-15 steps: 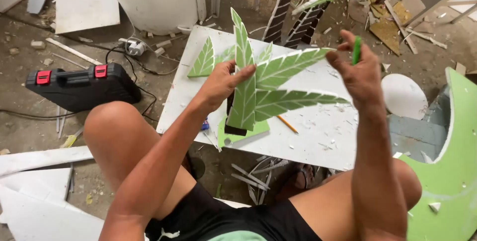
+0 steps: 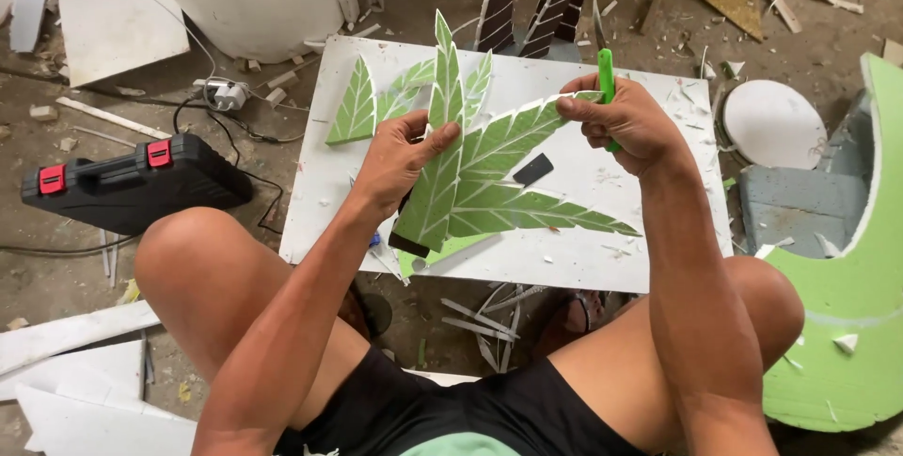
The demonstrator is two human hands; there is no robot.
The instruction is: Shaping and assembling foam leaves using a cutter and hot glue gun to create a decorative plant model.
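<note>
- left hand (image 2: 400,160) closed around the green foam leaf cutout (image 2: 489,169), holding it tilted above the white board (image 2: 583,259).
- right hand (image 2: 625,122) gripped a green cutter (image 2: 605,75) at a leaf tip.

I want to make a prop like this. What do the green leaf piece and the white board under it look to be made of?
Green leaf piece: probably foam board painted matt green; its cut edges show white.
White board: likely the same foam, unpainted and matt, with white offcuts and crumbs scattered on it.

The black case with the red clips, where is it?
In the head view the black case lies on the dirty floor at the left, beside the person's left knee and left of the white board.
</note>
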